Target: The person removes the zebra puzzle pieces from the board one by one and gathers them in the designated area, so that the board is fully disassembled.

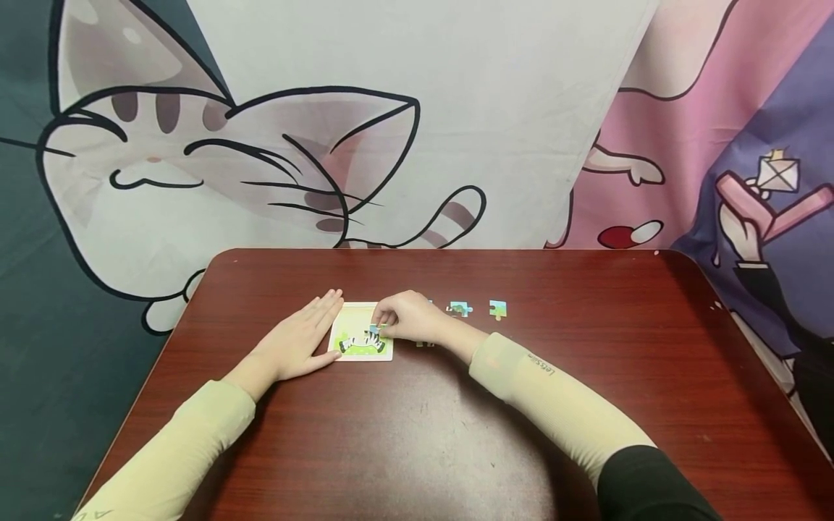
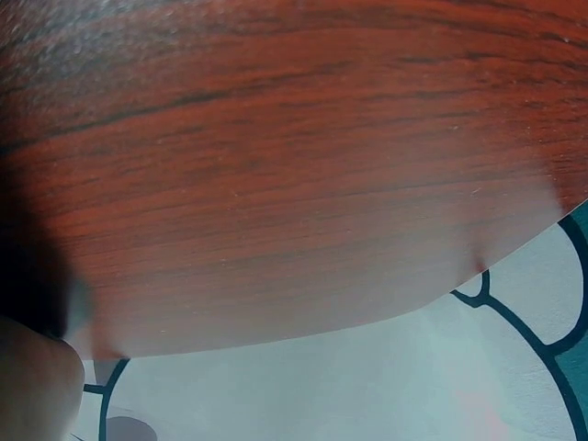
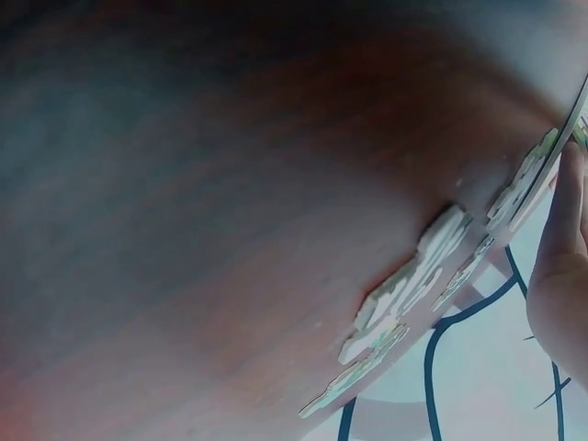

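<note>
A small puzzle board [image 1: 352,312] with a zebra picture on green lies on the table. My left hand [image 1: 296,347] rests at its left edge, fingers straight and thumb at the lower left corner. With curled fingers my right hand [image 1: 413,316] pinches a small blue puzzle piece [image 1: 374,329] over the upper part of the zebra. That hand covers the board's upper right side. In the right wrist view, the right hand [image 3: 560,276] shows at the right edge, close to the board. Only a blurred bit of the left hand [image 2: 37,386] enters the left wrist view.
Right of the board lie several loose puzzle pieces, among them a blue one [image 1: 460,309] and a blue-green one [image 1: 498,310]. Others are partly hidden behind the right hand and wrist. The brown table [image 1: 417,434] ends at a cartoon cat cloth [image 1: 508,145].
</note>
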The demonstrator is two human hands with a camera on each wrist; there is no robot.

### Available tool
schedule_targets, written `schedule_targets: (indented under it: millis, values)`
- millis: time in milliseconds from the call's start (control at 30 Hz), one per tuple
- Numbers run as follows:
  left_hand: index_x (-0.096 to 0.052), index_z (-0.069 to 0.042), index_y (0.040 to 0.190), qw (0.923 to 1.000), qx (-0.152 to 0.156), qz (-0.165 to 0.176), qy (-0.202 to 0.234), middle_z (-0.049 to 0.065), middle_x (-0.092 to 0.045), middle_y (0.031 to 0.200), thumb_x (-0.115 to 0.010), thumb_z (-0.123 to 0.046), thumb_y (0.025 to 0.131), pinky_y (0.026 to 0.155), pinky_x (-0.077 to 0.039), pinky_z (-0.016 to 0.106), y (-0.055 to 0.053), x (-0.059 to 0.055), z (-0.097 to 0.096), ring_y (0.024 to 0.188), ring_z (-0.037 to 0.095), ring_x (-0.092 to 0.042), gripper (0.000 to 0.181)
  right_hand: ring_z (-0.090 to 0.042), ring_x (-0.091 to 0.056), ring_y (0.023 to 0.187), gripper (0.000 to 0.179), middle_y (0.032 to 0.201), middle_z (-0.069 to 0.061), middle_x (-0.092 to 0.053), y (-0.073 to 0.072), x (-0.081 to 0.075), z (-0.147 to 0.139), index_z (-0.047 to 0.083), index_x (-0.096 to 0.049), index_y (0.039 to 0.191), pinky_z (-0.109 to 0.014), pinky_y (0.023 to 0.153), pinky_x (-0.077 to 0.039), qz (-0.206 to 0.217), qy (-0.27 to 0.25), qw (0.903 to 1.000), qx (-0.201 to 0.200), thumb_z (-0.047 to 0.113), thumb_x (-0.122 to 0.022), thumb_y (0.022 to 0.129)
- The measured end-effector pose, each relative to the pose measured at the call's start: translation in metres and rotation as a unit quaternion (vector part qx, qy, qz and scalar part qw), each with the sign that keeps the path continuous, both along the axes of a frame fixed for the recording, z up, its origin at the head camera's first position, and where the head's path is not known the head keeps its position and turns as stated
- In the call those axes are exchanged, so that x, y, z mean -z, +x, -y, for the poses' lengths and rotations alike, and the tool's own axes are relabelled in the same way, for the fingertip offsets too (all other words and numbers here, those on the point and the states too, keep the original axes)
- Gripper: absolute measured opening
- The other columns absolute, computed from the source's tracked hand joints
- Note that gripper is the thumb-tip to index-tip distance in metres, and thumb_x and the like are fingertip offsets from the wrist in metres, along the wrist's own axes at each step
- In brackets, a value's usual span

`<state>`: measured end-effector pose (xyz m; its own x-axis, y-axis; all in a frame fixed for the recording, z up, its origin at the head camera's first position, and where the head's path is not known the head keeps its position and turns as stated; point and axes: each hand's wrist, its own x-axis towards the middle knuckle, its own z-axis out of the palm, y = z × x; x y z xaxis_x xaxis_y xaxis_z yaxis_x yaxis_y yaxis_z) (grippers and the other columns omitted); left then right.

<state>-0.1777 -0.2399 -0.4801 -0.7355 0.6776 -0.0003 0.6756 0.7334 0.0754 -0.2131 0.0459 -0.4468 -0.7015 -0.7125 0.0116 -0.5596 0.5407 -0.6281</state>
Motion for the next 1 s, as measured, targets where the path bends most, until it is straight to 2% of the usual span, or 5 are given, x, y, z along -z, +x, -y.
schedule_targets:
  millis: [167,767,1000]
  values:
    - [-0.023,0.006,0.166,1.0000,-0.003,0.004,0.000,0.023,-0.018,0.177,-0.061,-0.052,0.101,0.134,-0.026,0.053,0.000,0.001,0.000,0.165,0.036,-0.021,0.095,-0.011,-0.075,0.088,0.009,0.094,-0.002,-0.080,-0.001,-0.001,-0.001,0.010,-0.077,0.101,-0.019,0.081,-0.059,-0.008,0.006,0.9999,-0.001,0.011,-0.080,0.092]
    - [-0.023,0.007,0.165,0.9999,0.005,-0.009,0.003,0.023,-0.021,0.176,-0.062,-0.052,0.101,0.133,-0.027,0.053,-0.001,0.004,0.000,0.165,0.036,-0.023,0.096,-0.013,-0.074,0.089,0.010,0.096,-0.005,-0.080,0.003,-0.005,-0.003,0.009,-0.076,0.100,-0.017,0.081,-0.059,0.021,-0.029,0.9986,0.038,0.008,-0.080,0.092]
    - [-0.024,0.006,0.166,1.0000,0.004,-0.007,0.004,0.023,-0.020,0.176,-0.062,-0.052,0.101,0.133,-0.027,0.053,-0.001,0.004,0.000,0.165,0.037,-0.023,0.095,-0.010,-0.073,0.087,0.013,0.096,-0.003,-0.080,0.001,-0.014,-0.015,0.009,-0.077,0.105,-0.016,0.080,-0.059,0.020,-0.044,0.9975,0.053,0.012,-0.081,0.093]
